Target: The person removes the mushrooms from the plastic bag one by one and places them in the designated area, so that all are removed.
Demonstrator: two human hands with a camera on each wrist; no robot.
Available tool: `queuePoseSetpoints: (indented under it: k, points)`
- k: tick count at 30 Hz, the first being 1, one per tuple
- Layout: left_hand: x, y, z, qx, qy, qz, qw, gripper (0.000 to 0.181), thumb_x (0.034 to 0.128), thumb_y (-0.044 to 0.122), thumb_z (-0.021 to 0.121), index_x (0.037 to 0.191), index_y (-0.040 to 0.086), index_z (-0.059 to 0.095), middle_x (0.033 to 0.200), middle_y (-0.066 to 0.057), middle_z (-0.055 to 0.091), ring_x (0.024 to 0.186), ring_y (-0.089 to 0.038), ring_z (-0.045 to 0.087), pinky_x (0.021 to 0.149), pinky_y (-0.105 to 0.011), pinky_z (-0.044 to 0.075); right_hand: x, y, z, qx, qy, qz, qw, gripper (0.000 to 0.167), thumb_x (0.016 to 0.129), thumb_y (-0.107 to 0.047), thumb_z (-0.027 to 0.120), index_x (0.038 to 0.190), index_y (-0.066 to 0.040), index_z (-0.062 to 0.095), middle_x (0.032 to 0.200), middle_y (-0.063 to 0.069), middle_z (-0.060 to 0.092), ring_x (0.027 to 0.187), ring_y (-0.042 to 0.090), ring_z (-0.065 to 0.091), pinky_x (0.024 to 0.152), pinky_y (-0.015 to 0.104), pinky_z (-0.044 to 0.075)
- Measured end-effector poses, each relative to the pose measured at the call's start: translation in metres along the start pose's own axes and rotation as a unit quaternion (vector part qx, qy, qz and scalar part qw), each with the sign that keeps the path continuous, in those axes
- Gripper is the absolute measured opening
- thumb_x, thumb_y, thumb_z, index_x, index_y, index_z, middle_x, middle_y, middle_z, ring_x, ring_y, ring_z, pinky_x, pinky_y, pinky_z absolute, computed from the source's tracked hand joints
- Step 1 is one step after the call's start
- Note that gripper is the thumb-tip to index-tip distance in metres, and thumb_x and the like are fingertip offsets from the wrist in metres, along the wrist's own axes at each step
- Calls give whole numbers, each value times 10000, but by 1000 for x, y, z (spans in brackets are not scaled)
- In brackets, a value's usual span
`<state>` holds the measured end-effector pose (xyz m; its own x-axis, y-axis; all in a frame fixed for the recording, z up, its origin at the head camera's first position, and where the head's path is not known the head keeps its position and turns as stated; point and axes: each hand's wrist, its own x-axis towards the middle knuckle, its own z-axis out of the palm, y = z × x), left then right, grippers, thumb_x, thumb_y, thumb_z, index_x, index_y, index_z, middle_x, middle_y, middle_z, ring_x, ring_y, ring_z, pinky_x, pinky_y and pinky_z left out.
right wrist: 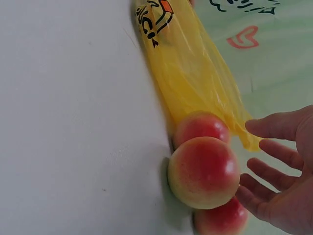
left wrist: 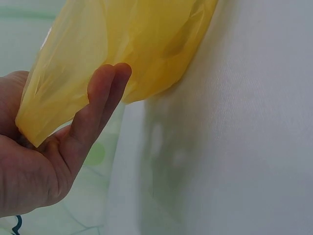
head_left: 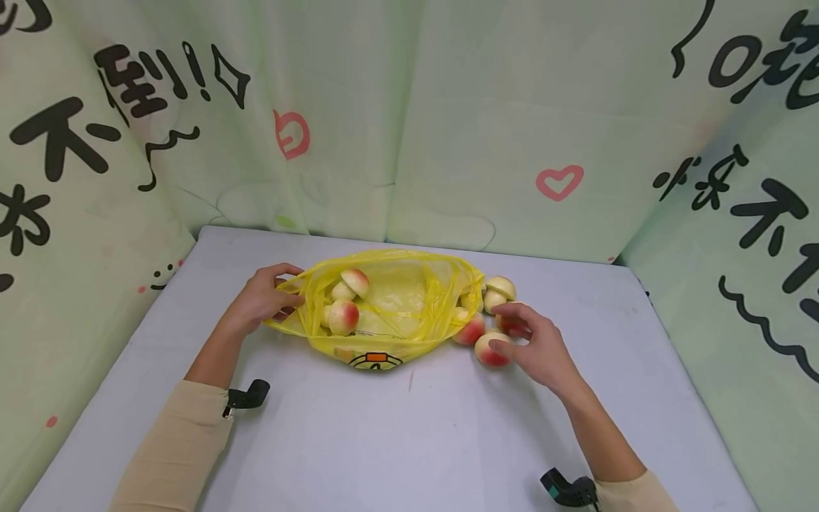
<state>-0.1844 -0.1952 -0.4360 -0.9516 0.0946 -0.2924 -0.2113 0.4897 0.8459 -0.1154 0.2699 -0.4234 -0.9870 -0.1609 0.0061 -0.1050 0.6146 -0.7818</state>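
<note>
A yellow plastic bag lies with its mouth spread, and toy mushrooms with red and cream caps, one of them, show inside its left part. My left hand pinches the bag's left edge; in the left wrist view two fingers of the hand stand extended beside the yellow film. Several more mushrooms sit against the bag's right end. Over them is my right hand, fingers spread. In the right wrist view that hand is beside a red-capped mushroom, its fingers not curled round anything.
The white table extends in front of the bag and to both sides. Pale green curtains with black lettering and pink hearts surround it at the back and sides. Black wrist cameras sit at both sleeves, the left one near the table's left part.
</note>
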Motion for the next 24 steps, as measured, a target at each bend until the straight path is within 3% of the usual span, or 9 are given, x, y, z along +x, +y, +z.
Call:
queuePoseSetpoints:
  k: [7,15,24]
  points:
    - [2,-1,0,55,22,-6,10000,552,958,67,712,1472,67,511,1191,-252,610,752,-228,690,657,-289,596,8,-10,9,354,52,-123,9993,481,919,-84,780,1367,-37,612,1376,190,632,1292,394,581,1118,562,469]
    - [1,-2,-1,42,29,-5,10000,555,956,64,710,1474,70,511,1183,-246,605,744,-221,684,655,-288,595,19,-23,20,684,16,-364,9970,463,912,-75,792,1339,-21,624,1352,167,635,1273,342,603,1081,543,493]
    - [0,-1,-1,55,32,-4,10000,557,961,67,706,1481,69,504,1216,-261,609,751,-220,687,658,-289,599,26,-29,24,667,299,-437,9964,427,904,-52,779,1310,-35,647,1342,175,629,1227,297,612,1075,508,517]
